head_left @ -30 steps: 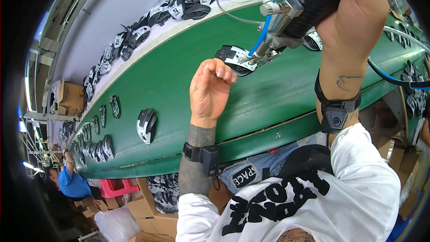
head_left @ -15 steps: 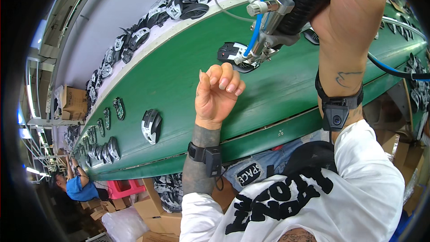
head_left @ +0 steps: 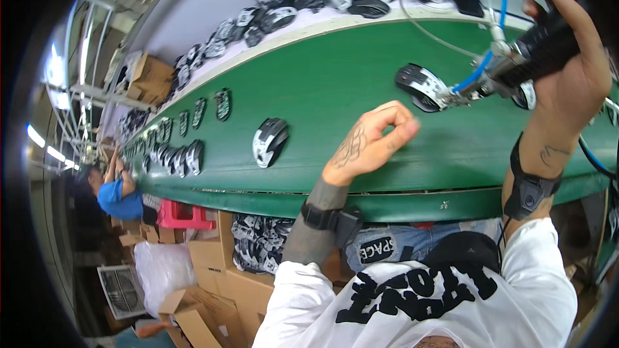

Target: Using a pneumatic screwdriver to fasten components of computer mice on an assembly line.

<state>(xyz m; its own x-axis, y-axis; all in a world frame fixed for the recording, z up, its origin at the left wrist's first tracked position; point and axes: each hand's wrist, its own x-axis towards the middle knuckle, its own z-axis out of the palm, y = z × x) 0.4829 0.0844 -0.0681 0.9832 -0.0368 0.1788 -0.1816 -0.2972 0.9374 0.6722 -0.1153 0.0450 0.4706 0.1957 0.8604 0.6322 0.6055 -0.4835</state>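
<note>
My right hand (head_left: 574, 77) grips a black electric-style screwdriver (head_left: 545, 51) with a metal feed head and a blue hose. The tool's tip meets the right end of a black-and-silver computer mouse shell (head_left: 419, 80) on the green conveyor belt (head_left: 322, 77). Just below and left of that shell is my left hand (head_left: 371, 138), apart from it. Its thumb and forefinger are curled together in a ring, with nothing visible in them; the other fingers are hidden. Another mouse shell (head_left: 271, 142) lies on the belt to the left of this hand.
Mouse parts (head_left: 284, 16) are heaped along the far ledge. Farther left on the belt are several shells (head_left: 177, 158) and small circuit boards (head_left: 222, 103). A co-worker in blue (head_left: 119, 196) reaches over the belt. Cardboard boxes (head_left: 209, 264) and a pink stool (head_left: 184, 214) stand below.
The view has shifted, so the belt things appear farther right. My left hand has turned from palm showing to its back showing, fingers still curled. My right hand keeps the screwdriver at the shell.
</note>
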